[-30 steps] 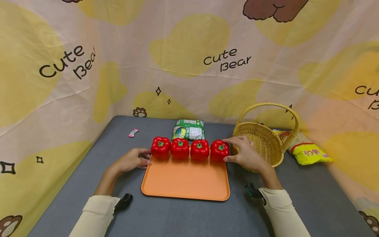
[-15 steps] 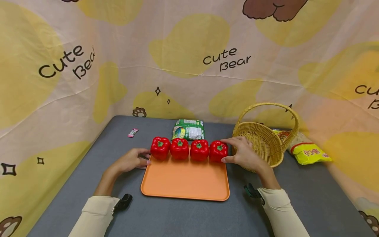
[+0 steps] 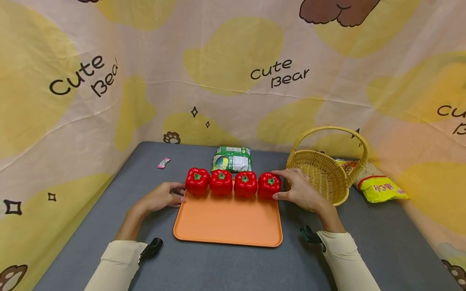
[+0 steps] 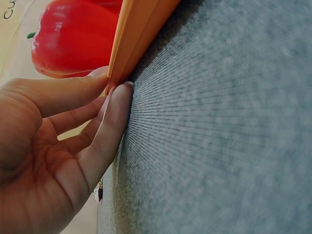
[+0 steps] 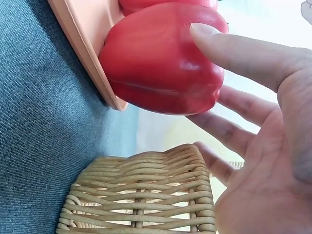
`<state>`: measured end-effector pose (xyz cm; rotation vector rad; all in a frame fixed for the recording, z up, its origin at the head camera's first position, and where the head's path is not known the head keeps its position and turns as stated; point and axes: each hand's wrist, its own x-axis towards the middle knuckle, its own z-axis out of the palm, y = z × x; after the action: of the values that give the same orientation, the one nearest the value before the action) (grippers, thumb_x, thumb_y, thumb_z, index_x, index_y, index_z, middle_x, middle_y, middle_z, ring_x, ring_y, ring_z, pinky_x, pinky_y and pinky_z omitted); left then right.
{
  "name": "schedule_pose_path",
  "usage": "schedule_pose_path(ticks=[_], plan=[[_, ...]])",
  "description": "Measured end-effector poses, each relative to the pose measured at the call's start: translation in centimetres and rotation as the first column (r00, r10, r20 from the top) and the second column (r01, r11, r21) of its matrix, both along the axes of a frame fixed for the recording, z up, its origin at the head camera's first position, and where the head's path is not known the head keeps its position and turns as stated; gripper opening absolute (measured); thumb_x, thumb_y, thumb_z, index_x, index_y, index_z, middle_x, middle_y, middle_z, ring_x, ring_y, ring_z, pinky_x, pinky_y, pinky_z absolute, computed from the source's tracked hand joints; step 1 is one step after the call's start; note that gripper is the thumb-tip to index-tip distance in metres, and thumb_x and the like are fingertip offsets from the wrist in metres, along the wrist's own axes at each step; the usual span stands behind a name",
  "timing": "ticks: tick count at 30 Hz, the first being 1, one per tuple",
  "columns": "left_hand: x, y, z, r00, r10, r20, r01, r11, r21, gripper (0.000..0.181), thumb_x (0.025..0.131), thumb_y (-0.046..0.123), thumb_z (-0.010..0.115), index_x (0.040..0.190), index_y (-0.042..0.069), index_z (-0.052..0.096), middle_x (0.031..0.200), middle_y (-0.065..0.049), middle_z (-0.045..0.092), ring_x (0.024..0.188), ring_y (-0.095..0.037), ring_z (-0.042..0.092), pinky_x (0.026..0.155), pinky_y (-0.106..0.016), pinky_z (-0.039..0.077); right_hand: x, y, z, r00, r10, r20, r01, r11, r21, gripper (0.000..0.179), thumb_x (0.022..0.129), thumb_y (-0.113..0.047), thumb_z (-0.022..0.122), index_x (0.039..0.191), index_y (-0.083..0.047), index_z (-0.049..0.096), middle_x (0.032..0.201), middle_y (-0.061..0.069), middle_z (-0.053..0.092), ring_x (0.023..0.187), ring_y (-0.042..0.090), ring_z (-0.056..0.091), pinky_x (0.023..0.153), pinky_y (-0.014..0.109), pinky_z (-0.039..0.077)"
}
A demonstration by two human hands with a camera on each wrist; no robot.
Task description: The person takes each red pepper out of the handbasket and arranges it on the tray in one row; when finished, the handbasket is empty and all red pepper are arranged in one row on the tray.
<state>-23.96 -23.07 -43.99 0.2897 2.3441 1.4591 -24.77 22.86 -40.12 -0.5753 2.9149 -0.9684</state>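
Observation:
Several red bell peppers stand upright in a row along the far side of an orange tray (image 3: 227, 220), green stems up. My right hand (image 3: 302, 188) has its thumb and fingers round the rightmost bell pepper (image 3: 269, 186). In the right wrist view, the thumb lies on the near side of this bell pepper (image 5: 161, 58), with fingers behind it and its base on the tray. At the tray's left edge, my left hand (image 3: 160, 197) pinches the rim, thumb on top and fingers beneath, as the left wrist view shows. The leftmost bell pepper (image 3: 197, 182) stands close to that hand.
A wicker basket (image 3: 324, 178) with a tall handle stands close behind my right hand. Beside it lies a yellow food packet (image 3: 380, 188). A green packet (image 3: 232, 159) lies behind the peppers, and a small pink wrapped candy (image 3: 164, 163) at the back left.
My right hand and the rightmost bell pepper have shifted very slightly left, toward the other peppers. The left hand and the tray look the same.

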Motion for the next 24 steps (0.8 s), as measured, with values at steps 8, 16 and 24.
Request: schedule_pose_path(ticks=[8,16,24], plan=[[0.1,0.0,0.0,1.000,0.002,0.001,-0.002,1.000,-0.014,0.057,0.098,0.006,0.069,0.146,-0.016,0.048,0.127,-0.028,0.063,0.099,-0.024,0.071,0.088,-0.039,0.066,-0.1,0.1,0.0,1.000,0.007,0.008,-0.007,1.000,-0.021,0.074,0.082,-0.036,0.088,0.148,-0.014,0.061,0.147,0.017,0.060,0.137,0.039,0.038,0.105,0.065,0.027],[0.1,0.0,0.1,1.000,0.000,-0.005,0.000,1.000,-0.023,0.057,0.097,0.006,0.069,0.146,-0.017,0.049,0.127,-0.028,0.063,0.098,-0.023,0.071,0.088,-0.039,0.066,-0.2,0.3,0.1,1.000,0.015,0.005,-0.015,0.999,-0.031,0.073,0.084,-0.037,0.087,0.149,-0.014,0.061,0.150,0.015,0.060,0.137,0.038,0.039,0.107,0.067,0.028],[0.2,0.3,0.6,0.998,-0.037,-0.051,0.033,0.997,-0.075,0.053,0.098,0.004,0.068,0.142,-0.020,0.050,0.122,-0.029,0.064,0.097,-0.025,0.072,0.085,-0.041,0.066,0.6,1.1,1.7,0.999,0.010,-0.031,-0.013,0.997,-0.075,0.068,0.093,-0.040,0.079,0.151,-0.012,0.058,0.154,0.015,0.056,0.141,0.039,0.041,0.116,0.069,0.034]])
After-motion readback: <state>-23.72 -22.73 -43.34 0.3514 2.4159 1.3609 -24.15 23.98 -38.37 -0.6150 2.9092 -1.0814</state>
